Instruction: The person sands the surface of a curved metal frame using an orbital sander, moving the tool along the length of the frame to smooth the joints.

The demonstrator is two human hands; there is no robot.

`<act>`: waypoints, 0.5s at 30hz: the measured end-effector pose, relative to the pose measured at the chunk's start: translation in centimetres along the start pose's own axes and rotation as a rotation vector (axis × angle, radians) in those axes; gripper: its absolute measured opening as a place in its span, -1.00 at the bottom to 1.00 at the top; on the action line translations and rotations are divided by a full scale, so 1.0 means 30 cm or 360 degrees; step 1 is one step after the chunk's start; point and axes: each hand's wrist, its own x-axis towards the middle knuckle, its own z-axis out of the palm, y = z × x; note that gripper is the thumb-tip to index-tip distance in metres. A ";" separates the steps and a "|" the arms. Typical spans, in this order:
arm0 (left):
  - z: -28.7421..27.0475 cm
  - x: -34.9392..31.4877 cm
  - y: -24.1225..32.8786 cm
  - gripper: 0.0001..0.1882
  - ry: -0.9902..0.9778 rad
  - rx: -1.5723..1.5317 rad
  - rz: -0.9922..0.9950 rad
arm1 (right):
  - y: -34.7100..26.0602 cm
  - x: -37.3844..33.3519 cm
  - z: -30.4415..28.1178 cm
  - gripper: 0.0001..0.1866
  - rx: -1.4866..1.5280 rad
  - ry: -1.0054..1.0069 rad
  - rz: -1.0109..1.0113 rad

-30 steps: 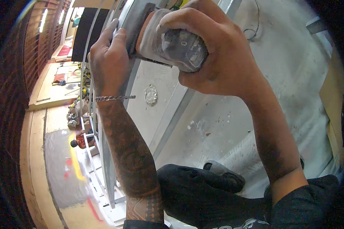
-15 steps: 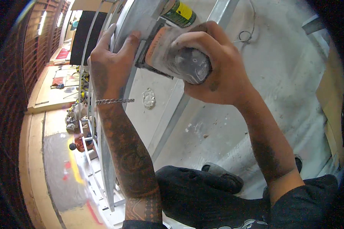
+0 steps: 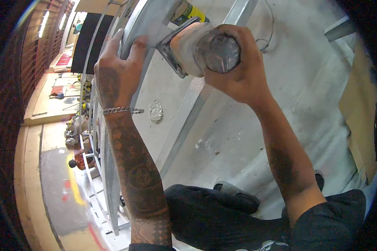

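Observation:
My right hand (image 3: 248, 69) is wrapped around a dusty orange and grey palm sander (image 3: 191, 44), its rounded dark end toward me. The sander's flat black pad faces left, close to a grey metal beam (image 3: 148, 21); whether they touch I cannot tell. On that beam rests my left hand (image 3: 118, 69), thumb on the near face and fingers over the far edge, gripping it. Pale dust coats the sander. A green and yellow can (image 3: 189, 13) lies behind the sander, partly hidden by it.
A metal bar (image 3: 184, 113) crosses diagonally below the sander. A thin cord (image 3: 272, 29) curls on the dusty floor sheet. A whitish clump (image 3: 156, 112) lies between the bars. Cardboard (image 3: 358, 125) stands at right. Another person (image 3: 80, 161) is far off at left, beside white framing.
My right hand has turned the sander and shifted it slightly right and up, so its pad stands more edge-on. The left hand keeps its grip on the beam. The whole view has shifted slightly.

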 end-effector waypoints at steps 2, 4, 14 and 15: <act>-0.016 0.010 0.018 -0.29 0.0014 -0.0025 -0.0031 | 0.012 0.010 0.006 -0.23 0.0040 0.0039 0.0041; -0.026 0.007 0.032 -0.35 -0.0072 -0.0031 -0.0112 | 0.010 0.023 0.008 -0.25 0.0056 0.0070 0.0050; -0.017 -0.023 0.030 -0.44 0.0078 -0.0119 -0.0029 | -0.023 0.048 0.006 -0.28 0.0561 0.0392 0.1169; -0.023 -0.022 0.031 -0.44 0.0071 -0.0084 -0.0037 | -0.047 0.060 0.009 -0.30 0.0624 0.0396 0.1244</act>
